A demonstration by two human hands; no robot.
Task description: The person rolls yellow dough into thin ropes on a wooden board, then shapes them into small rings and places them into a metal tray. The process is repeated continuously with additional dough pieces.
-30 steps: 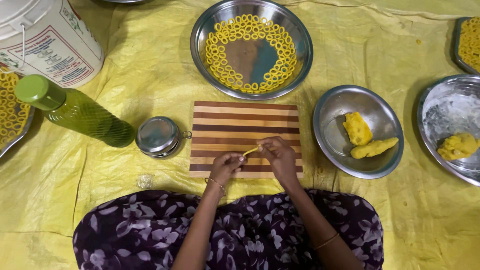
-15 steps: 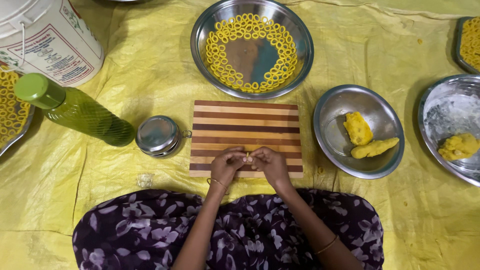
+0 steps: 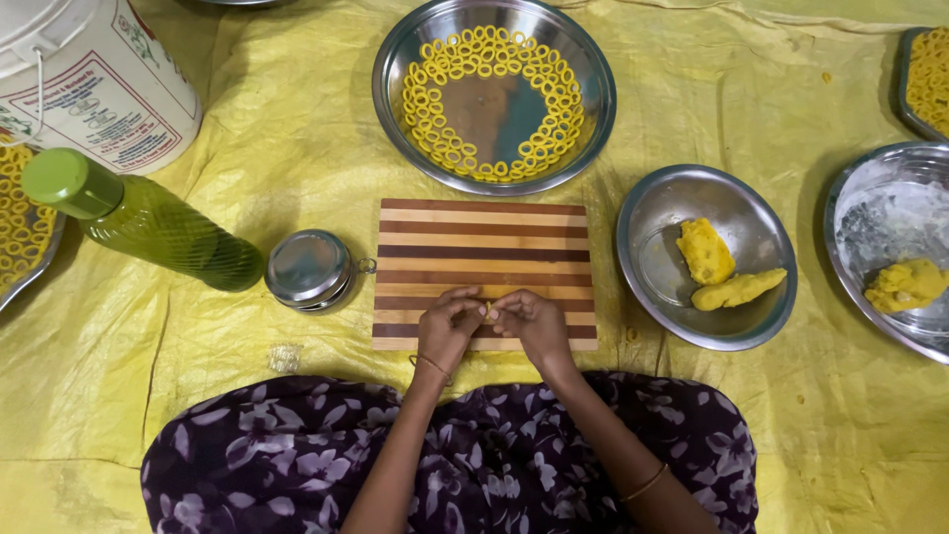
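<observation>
Dough strip: being pinched over the striped board, 6 o'clock edge.
Left hand, right hand: both closing fingertips on it.
Done: rings filling plate at 12 o'clock.
Left: dough lumps waiting at 3 o'clock.
</observation>
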